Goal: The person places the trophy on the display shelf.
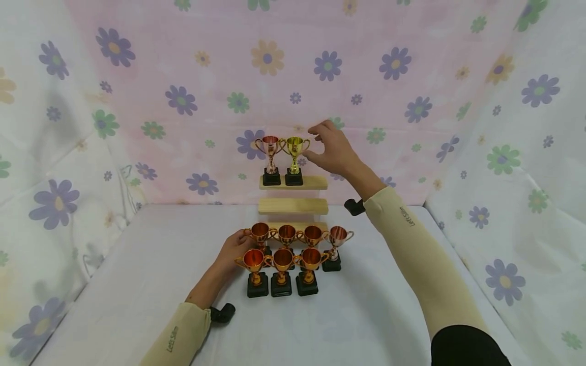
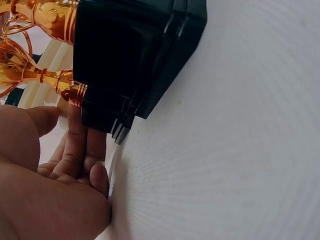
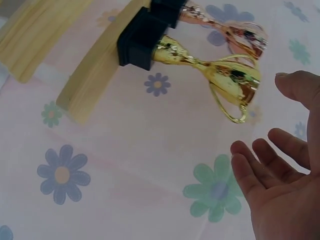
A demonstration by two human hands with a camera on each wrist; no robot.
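Observation:
On the top tier of the wooden rack stand a rose-gold trophy cup [image 1: 271,147] and, right of it, a yellow-gold trophy cup [image 1: 294,147], both upright on black bases. My right hand [image 1: 331,150] is beside the yellow-gold cup, its thumb and fingers spread and apart from it in the right wrist view. Low on the left, my left hand [image 1: 232,251] lies against the back-left bronze trophy cup [image 1: 260,234]. In the left wrist view its fingers [image 2: 75,145] reach to that cup's black base [image 2: 105,110], while the thumb stands away from it.
Three bronze cups form a front row, including the middle one [image 1: 282,262]. Behind them stand more bronze cups and a rose-gold cup [image 1: 338,239] at the right end. The rack's middle tier [image 1: 293,206] is bare wood. Flowered cloth [image 1: 206,152] hangs around the white table [image 1: 174,244].

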